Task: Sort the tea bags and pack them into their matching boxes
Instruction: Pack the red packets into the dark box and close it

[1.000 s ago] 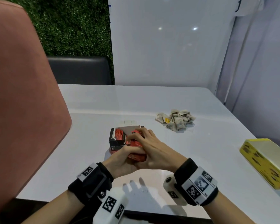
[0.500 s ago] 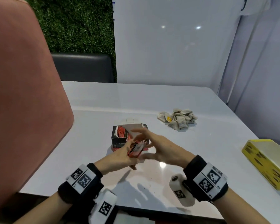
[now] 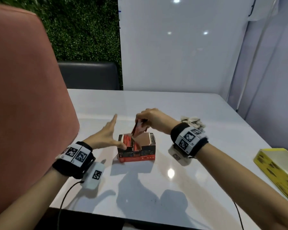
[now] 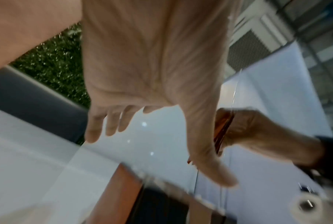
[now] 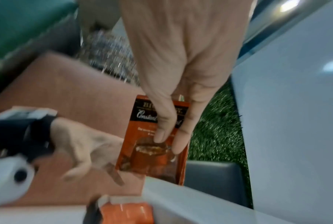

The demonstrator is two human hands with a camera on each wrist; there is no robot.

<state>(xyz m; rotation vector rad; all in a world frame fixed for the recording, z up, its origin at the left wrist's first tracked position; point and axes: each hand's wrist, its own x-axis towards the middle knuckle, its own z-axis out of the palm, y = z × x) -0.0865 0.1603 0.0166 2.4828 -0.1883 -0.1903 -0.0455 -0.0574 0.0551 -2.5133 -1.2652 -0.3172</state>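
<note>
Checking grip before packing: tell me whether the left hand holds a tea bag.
No: the left hand is spread open beside the red tea box, holding nothing.

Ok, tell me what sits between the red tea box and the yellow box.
In the head view, only the right forearm with its wrist band crosses above that stretch; the white table between the red tea box and the yellow box is bare.

Dim overhead light glares off the table; wrist views seem motion-blurred.
</note>
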